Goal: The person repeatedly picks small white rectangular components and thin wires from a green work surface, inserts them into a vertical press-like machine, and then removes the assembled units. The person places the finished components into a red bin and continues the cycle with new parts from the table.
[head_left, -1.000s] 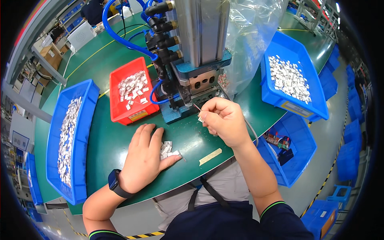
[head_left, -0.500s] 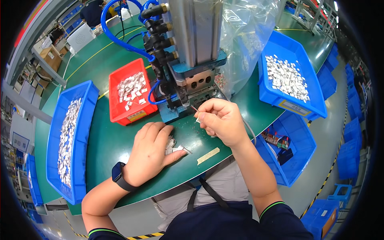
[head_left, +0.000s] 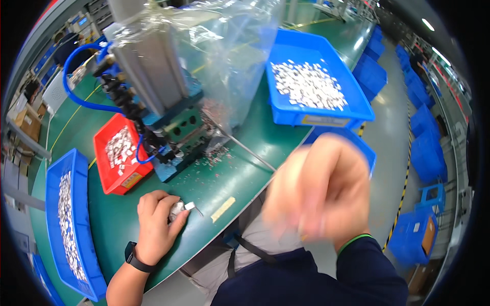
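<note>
My left hand (head_left: 155, 220) rests on the green table, curled round several small white pieces (head_left: 175, 210). One white piece with a thin dark lead (head_left: 190, 206) pokes out between its thumb and fingers. My right hand (head_left: 321, 186) is raised close to the camera, to the right of the table edge. It is smeared by motion; the fingers look bent, but what they hold, if anything, cannot be made out. Beyond my left hand stands a pneumatic press (head_left: 153, 76) with a steel body, black fittings and blue hoses. Small scraps (head_left: 217, 155) lie by its base.
A red bin (head_left: 104, 168) and a long blue bin (head_left: 84, 224), both with small white pieces, stand at the left. Another blue bin of white pieces (head_left: 354, 99) sits far right. A clear plastic bag (head_left: 240, 56) hangs beside the press. Tape (head_left: 223, 209) is stuck near the table edge.
My right hand has left the press and come up and back toward the camera. The view has swung to the right. My left hand stays on the white pieces.
</note>
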Available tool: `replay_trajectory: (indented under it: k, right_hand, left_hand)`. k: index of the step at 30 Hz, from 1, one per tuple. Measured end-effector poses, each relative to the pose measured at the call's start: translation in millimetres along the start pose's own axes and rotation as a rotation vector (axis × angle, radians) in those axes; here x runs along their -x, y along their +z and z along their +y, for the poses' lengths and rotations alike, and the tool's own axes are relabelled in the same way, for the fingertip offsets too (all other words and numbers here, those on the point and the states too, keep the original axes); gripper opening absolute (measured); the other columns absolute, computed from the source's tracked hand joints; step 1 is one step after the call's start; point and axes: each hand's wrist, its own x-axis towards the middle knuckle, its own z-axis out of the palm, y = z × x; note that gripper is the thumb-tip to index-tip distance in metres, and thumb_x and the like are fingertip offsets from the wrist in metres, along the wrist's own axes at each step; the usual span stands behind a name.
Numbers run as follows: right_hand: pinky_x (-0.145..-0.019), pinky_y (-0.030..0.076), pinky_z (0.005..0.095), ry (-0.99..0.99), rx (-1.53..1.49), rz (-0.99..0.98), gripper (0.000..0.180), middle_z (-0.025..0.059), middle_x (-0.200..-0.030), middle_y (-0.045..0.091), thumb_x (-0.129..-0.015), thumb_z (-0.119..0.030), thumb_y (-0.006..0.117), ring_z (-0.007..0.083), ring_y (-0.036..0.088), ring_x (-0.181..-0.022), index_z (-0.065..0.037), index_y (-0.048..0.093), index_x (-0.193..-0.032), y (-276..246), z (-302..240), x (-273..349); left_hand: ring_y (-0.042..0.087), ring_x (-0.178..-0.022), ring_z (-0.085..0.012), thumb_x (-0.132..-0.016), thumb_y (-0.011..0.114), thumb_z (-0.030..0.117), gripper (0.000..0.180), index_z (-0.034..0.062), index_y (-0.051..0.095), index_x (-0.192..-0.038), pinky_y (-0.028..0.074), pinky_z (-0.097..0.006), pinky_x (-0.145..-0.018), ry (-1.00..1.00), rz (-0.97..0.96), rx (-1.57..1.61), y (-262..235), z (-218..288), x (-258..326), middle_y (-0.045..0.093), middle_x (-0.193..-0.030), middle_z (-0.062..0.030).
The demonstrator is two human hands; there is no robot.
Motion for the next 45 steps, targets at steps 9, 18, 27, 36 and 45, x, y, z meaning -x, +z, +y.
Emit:
replay_trajectory:
  k: [9, 18, 27, 36, 45]
  right_hand:
    - [-0.073, 0.046, 0.0503, -0.04, -0.601, -0.071, 0.02, 0.0101, -0.077, 0.051, -0.081, 0.005, 0.061, 0.0225, 0.055, -0.066, -0.004, 0.046, -0.091, 70, 44, 19]
    - [-0.09, 0.041, 0.067, -0.042, -0.632, 0.046, 0.024, 0.0101, -0.08, 0.043, -0.084, 0.008, 0.052, 0.0259, 0.051, -0.072, -0.006, 0.037, -0.096, 75, 13, 41]
    - [-0.079, 0.055, 0.0565, 0.081, -0.987, -0.256, 0.018, 0.0129, -0.077, 0.05, -0.086, 0.008, 0.054, 0.0233, 0.049, -0.065, -0.004, 0.041, -0.091, 75, 6, 47]
    - [-0.068, 0.052, 0.0556, 0.075, -0.805, -0.245, 0.016, 0.0128, -0.068, 0.051, -0.09, -0.003, 0.06, 0.0229, 0.046, -0.051, -0.005, 0.045, -0.087, 58, 5, 58]
    - [-0.061, 0.049, 0.0352, 0.099, 1.171, -0.479, 0.02, 0.0064, -0.078, 0.064, -0.082, -0.014, 0.069, 0.0239, 0.062, -0.068, -0.004, 0.063, -0.099, 17, 107, 0]
  left_hand:
    - [0.051, -0.094, -0.032, -0.074, 0.076, 0.013, 0.031, 0.0023, 0.062, -0.099, 0.041, -0.04, -0.083, -0.004, 0.09, -0.043, 16, -13, 12, 0.055, -0.099, -0.0136]
    - [0.052, -0.093, -0.0325, -0.075, 0.076, 0.012, 0.03, 0.0031, 0.061, -0.1, 0.041, -0.041, -0.082, 0.041, 0.051, -0.016, 3, -6, 5, 0.056, -0.099, -0.0136]
    - [0.051, -0.089, -0.0321, -0.078, 0.075, 0.012, 0.026, 0.0034, 0.056, -0.094, 0.041, -0.04, -0.079, 0.02, 0.049, 0.022, 1, -9, 8, 0.054, -0.094, -0.013]
    - [0.055, -0.087, -0.0312, -0.079, 0.07, 0.003, 0.026, 0.0042, 0.055, -0.1, 0.041, -0.039, -0.076, -0.06, 0.052, 0.068, 5, -12, 13, 0.058, -0.09, -0.0111]
    - [0.054, -0.082, -0.0306, -0.086, 0.062, -0.002, 0.034, -0.0001, 0.052, -0.118, 0.044, -0.038, -0.076, -0.011, 0.093, 0.099, 4, -12, 6, 0.054, -0.088, -0.015]
